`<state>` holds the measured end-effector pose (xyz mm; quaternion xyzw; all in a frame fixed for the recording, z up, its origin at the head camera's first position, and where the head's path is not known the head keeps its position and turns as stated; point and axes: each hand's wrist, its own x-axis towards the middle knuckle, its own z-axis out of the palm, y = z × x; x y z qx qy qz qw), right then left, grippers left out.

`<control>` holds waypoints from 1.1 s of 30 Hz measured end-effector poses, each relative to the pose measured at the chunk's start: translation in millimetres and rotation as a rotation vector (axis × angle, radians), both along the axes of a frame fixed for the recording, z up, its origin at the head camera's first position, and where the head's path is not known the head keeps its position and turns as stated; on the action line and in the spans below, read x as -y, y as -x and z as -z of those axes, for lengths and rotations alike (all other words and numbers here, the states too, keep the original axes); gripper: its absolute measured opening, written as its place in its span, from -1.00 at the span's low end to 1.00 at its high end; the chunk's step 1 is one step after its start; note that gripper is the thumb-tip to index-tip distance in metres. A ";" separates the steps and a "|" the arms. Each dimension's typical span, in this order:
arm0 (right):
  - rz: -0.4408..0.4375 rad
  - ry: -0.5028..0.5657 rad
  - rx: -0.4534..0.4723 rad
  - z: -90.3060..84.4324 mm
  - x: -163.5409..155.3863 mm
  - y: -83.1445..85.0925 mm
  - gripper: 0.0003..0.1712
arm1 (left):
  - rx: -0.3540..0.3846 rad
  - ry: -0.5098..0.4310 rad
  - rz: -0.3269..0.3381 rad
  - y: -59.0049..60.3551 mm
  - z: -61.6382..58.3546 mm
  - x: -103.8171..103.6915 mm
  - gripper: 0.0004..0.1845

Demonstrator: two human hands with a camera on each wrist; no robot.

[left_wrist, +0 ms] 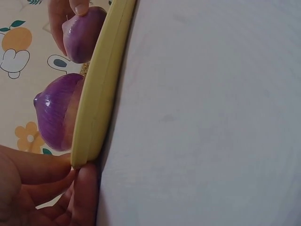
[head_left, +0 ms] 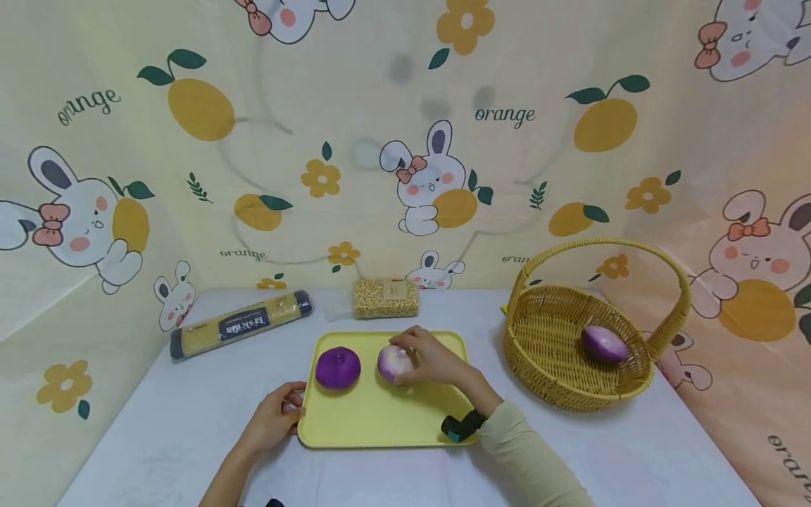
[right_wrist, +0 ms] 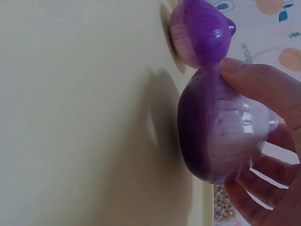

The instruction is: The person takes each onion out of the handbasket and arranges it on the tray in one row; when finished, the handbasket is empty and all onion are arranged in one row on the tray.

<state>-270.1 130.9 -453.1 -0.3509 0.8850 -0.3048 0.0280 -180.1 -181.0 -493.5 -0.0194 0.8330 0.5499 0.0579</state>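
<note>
Looking down from the head camera, I see my right hand (head_left: 434,360) curled over a pale onion (head_left: 394,363) on the yellow tray (head_left: 380,422), beside a darker onion (head_left: 338,367). My left hand (head_left: 274,417) pinches the tray's left edge. A third onion (head_left: 605,343) lies in the basket (head_left: 551,380), well apart to the right.

On the left wrist view, thumb and fingers (left_wrist: 84,188) clamp the tray rim (left_wrist: 94,117).

On the right wrist view, fingers (right_wrist: 263,84) wrap the glossy onion (right_wrist: 221,136), barely off the tray (right_wrist: 70,117). I judge the smooth skin could slip the grip, and a drop could knock the neighbouring onion (right_wrist: 200,30) rolling.
</note>
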 end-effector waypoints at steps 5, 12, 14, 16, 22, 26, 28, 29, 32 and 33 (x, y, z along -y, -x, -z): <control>0.000 -0.007 -0.015 3.7 1.6 0.0 -0.15 | 0.007 0.001 -0.003 -0.2 0.1 -0.7 -0.56; -0.002 -0.012 -0.041 6.2 3.2 0.4 -0.16 | 0.008 0.004 -0.003 -0.2 0.0 -0.9 -0.57; -0.002 -0.015 -0.048 6.5 3.4 0.3 -0.16 | 0.008 0.003 -0.004 -0.5 -0.1 -0.8 -0.57; -0.003 -0.013 -0.049 6.7 3.7 0.1 -0.15 | 0.008 0.001 -0.005 -0.8 -0.3 -0.7 -0.57; -0.010 -0.001 -0.032 6.5 4.6 -1.3 -0.15 | 0.010 -0.010 -0.007 -1.6 -1.0 -1.2 -0.57; -0.006 -0.009 -0.034 6.3 5.0 -1.8 -0.14 | 0.010 -0.012 -0.007 -1.8 -1.2 -1.5 -0.56; -0.004 -0.011 -0.036 5.9 5.1 -1.8 -0.13 | 0.010 -0.012 -0.007 -1.7 -1.3 -1.3 -0.56; -0.004 -0.011 -0.038 5.6 5.1 -1.9 -0.13 | 0.010 -0.012 -0.007 -1.7 -1.3 -1.2 -0.56; -0.004 -0.003 -0.036 4.7 5.0 -2.0 -0.13 | 0.010 -0.015 -0.003 -1.6 -1.6 -0.8 -0.56; -0.004 -0.002 -0.035 4.5 5.0 -2.1 -0.13 | 0.010 -0.016 -0.001 -1.6 -1.7 -0.7 -0.56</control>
